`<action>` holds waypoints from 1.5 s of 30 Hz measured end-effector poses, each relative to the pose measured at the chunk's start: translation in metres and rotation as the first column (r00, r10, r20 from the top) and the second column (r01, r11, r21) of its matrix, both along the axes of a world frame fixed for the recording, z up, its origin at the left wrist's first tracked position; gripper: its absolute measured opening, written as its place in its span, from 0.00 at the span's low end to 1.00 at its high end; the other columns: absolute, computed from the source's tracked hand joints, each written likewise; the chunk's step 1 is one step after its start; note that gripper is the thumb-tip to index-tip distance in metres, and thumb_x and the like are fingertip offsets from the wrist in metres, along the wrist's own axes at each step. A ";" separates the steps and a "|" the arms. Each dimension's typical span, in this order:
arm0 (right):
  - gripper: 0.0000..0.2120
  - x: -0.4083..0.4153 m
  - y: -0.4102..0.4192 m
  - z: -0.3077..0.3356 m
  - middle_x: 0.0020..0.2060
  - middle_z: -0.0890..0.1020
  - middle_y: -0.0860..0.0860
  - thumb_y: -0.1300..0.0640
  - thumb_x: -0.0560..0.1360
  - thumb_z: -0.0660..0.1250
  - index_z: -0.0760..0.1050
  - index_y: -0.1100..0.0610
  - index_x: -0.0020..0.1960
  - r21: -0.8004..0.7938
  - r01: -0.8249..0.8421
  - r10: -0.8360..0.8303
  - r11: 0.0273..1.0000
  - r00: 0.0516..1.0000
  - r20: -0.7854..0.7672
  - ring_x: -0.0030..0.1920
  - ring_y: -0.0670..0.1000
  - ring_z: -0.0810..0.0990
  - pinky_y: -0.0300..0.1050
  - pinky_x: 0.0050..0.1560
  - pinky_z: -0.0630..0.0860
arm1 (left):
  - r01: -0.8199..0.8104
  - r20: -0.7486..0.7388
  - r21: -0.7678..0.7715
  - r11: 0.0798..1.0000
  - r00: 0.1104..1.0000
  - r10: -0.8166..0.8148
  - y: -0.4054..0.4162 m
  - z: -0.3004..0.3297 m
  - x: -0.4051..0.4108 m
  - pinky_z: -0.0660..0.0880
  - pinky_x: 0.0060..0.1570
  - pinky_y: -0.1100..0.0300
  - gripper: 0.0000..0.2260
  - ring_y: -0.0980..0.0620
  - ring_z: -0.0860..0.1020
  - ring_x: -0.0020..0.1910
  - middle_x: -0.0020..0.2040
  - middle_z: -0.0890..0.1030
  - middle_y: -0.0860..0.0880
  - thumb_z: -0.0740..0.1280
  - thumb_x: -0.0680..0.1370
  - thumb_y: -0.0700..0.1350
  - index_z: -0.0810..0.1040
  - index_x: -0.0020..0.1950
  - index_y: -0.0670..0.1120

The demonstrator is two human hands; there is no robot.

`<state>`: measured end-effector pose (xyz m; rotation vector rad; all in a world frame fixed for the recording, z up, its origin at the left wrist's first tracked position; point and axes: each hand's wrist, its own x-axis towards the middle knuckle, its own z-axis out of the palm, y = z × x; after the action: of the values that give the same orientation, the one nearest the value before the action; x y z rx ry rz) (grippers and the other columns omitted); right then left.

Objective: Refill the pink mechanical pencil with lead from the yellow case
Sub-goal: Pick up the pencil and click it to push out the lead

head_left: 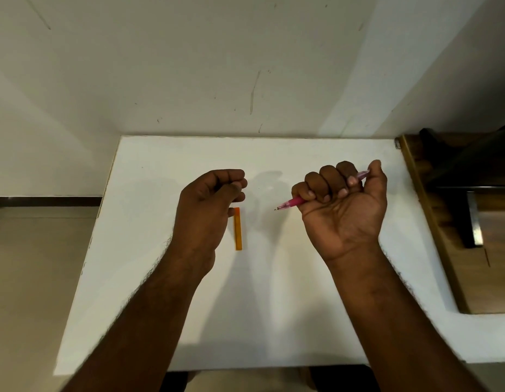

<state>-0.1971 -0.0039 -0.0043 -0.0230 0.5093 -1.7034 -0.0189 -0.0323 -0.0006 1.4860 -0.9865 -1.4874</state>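
White and nearly bare, the bench (pixel 274 306) sits pushed into a corner of scuffed pale walls, with beige floor off its left edge and a dark wooden piece of furniture (pixel 449 236) along its right. Furthest left of the working things is the left hand (pixel 211 205), hovering knuckles-up with its fingers curled loosely in toward the thumb; whether it pinches anything small I cannot tell, since nothing shows between the fingertips. Just beside it, partly under the heel of the thumb, lies the yellow lead case (pixel 238 229) — flat on the bench, its long axis running away from the person, its far end a deeper orange and tucked at the edge of that hand. Across a gap of bare bench comes the right hand (pixel 344 205), palm turned up toward the camera and closed in a fist around the pink mechanical pencil (pixel 291 202). The pencil lies crosswise through the fist: its metal tip points left and slightly toward the person, aimed at the case, while its paler cap end sticks out beyond the thumb on the upper right. The case is clearly nearer the left hand, so picking it up looks like that hand's job. The cap end, where lead would go in, faces away from the case — the pencil probably needs turning first.
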 end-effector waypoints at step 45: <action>0.20 -0.002 0.001 -0.002 0.24 0.63 0.48 0.44 0.80 0.51 0.62 0.54 0.33 -0.023 0.015 -0.015 1.000 1.000 0.004 0.27 0.50 0.60 0.43 0.35 0.63 | 0.333 0.159 -0.113 0.936 0.936 -0.313 0.005 -0.008 0.001 0.73 0.34 0.73 0.13 0.55 0.84 0.47 0.53 0.86 0.57 0.77 0.72 0.39 0.84 0.54 0.51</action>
<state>-0.1986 -0.0030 -0.0064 -0.0328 0.4876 -1.7235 -0.0183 -0.0273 -0.0087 1.3889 -1.4474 -1.5188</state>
